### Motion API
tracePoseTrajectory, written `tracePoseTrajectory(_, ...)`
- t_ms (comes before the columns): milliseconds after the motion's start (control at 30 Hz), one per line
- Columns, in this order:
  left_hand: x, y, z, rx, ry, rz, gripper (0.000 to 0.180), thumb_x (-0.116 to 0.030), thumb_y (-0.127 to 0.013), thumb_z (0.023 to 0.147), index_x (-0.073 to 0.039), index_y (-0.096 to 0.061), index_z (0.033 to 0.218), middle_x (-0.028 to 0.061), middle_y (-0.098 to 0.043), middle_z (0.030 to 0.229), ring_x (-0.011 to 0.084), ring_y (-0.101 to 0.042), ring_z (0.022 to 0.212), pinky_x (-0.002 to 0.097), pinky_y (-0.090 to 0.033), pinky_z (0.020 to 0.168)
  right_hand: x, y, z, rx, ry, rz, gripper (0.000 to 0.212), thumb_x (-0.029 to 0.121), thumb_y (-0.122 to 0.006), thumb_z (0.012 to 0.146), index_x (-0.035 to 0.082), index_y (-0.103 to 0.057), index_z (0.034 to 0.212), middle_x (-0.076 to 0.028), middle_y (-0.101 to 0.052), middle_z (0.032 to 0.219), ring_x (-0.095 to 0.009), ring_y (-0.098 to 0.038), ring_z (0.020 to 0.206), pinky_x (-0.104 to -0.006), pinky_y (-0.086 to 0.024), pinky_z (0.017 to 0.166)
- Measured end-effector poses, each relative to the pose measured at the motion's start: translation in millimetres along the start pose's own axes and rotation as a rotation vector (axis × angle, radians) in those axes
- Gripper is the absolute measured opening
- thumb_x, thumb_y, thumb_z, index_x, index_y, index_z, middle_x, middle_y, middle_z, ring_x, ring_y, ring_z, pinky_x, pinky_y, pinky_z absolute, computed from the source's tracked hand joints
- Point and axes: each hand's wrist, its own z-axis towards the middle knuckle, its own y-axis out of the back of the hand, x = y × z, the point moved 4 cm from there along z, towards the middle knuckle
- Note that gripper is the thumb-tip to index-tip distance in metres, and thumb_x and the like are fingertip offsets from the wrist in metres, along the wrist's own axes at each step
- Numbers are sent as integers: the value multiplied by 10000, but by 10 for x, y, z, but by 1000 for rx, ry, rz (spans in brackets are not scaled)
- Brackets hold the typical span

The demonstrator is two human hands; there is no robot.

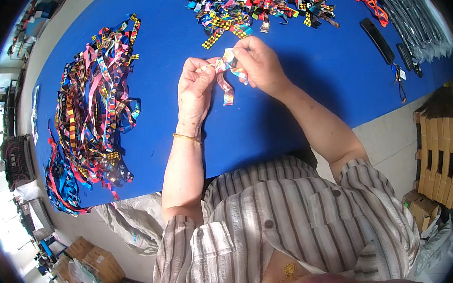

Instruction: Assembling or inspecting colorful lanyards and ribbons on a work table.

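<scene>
Both my hands meet over the middle of a blue table, gripping one printed fabric ribbon strip [227,94] in pale, orange and red tones. My left hand [196,82] pinches it between thumb and fingers. Just to the right, my right hand [256,64] grips the upper part of the same strip with curled fingers. A loose end hangs down between the hands, and the piece looks folded or knotted where they hold it. Right behind the hands lies a heap of short colourful ribbon pieces [258,0], some yellow-and-black checkered.
A pile of long patterned ribbons [95,98] covers the left of the blue table [184,145]. At the right lie a black phone-like object [377,41], orange-handled scissors [371,1], keys [398,80] and a stack of plastic-wrapped packs [416,23]. Cardboard boxes [102,263] stand on the floor.
</scene>
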Motion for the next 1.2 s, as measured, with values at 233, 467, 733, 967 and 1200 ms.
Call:
tracePoseTrajectory(233,-41,-60,1,40,-85,59,54,-38,-566,958,-44,-533,999,180,-653,1111,224,-635,961,362,-507,862,42,93,36,-103,18,-19,183,192,-546,990,17,-515,1034,-57,-588,683,-69,-485,433,-222,-385,381)
tracePoseTrajectory(467,-70,-56,-20,11,-1,9,87,-119,-567,981,-61,-530,1034,140,-679,1021,219,-662,888,367,-532,808,-26,54,59,-45,-30,-3,218,227,-560,998,18,-515,1042,-49,-582,679,-62,-470,431,-218,-371,373)
tracePoseTrajectory(733,-21,-47,-6,-80,53,123,189,-98,-656,934,-29,-500,1016,152,-692,828,198,-695,668,265,-539,514,-92,46,66,86,27,23,163,183,-560,991,27,-554,1038,-20,-574,669,-49,-471,469,-206,-368,412)
tracePoseTrajectory(967,-26,-43,-7,-75,93,118,189,-86,-671,921,-36,-511,1007,153,-691,835,186,-700,667,248,-536,487,-29,52,44,262,-30,-50,137,148,-540,985,23,-584,1019,8,-560,685,-38,-468,516,-189,-355,481)
tracePoseTrajectory(1200,-13,-47,-12,-37,97,134,178,-74,-680,911,-40,-522,988,143,-692,837,176,-698,674,239,-530,485,-23,87,62,239,-33,-108,128,139,-551,944,25,-608,960,-2,-570,663,-49,-466,488,-209,-371,454)
